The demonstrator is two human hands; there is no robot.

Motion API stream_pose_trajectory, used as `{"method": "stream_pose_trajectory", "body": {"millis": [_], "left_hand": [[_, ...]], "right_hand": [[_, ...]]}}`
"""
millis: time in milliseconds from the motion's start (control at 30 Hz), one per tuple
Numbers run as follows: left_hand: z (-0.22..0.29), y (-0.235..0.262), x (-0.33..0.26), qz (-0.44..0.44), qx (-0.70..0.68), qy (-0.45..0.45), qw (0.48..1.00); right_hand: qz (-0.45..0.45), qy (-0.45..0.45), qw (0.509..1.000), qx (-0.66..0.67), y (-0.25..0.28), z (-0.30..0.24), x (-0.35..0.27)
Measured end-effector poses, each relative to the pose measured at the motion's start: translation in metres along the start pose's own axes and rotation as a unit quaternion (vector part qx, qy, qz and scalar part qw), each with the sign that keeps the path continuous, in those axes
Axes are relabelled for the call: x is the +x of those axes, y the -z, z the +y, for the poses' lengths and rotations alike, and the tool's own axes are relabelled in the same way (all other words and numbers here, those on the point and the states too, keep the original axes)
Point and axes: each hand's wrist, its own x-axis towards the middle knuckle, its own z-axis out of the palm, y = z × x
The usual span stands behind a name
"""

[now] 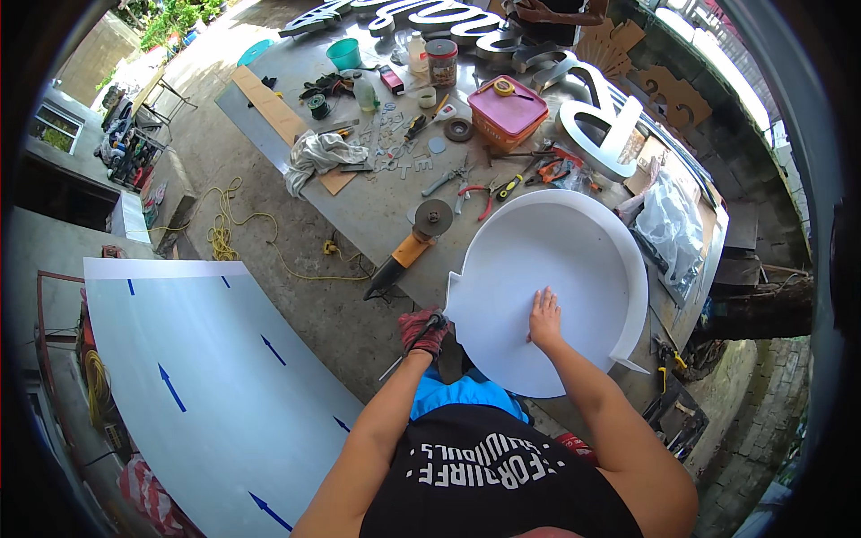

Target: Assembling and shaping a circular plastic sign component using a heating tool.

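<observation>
Bright outdoor daylight falls across a concrete floor [202, 99] beside a gray tabletop [354, 202]. At left, a window [56, 128] sits in a pale wall [82, 108]; green plants [170, 22] stand beyond, and a dark block wall [731, 109] runs along the right.

Place: open-air workshop, apparently for signs | Tabletop [359, 199]: holds an angle grinder [412, 249], pliers [489, 204], small cut-out letters [423, 164], large white letters [630, 121] | Ground: yellow cord [221, 235] loops over concrete [314, 309] | Beyond: sunlit green plants [175, 22]

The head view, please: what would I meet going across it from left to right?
Blue-arrowed sheet, gloved left hand, round white rimmed disc with the bare right hand on it, clear plastic bag.
</observation>
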Motion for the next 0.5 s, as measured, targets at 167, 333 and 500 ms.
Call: {"method": "stream_pose_trajectory", "body": {"millis": [167, 333, 500], "left_hand": [[0.001, 0.007, 0.001, -0.034, 0.004, 0.008, 0.999], [-0.007, -0.016, 0.002, 0.062, -0.084, 0.0, 0.995], [-0.005, -0.012, 0.0, 0.18, -0.004, -0.076, 0.981]], "right_hand": [[0.003, 0.002, 1.0, -0.009, -0.004, 0.001, 0.001], [0.019, 0.021, 1.0, 0.01, -0.003, -0.009, 0.004], [0.01, 0.001, 1.0, 0.012, 0.002, -0.002, 0.002]]}}
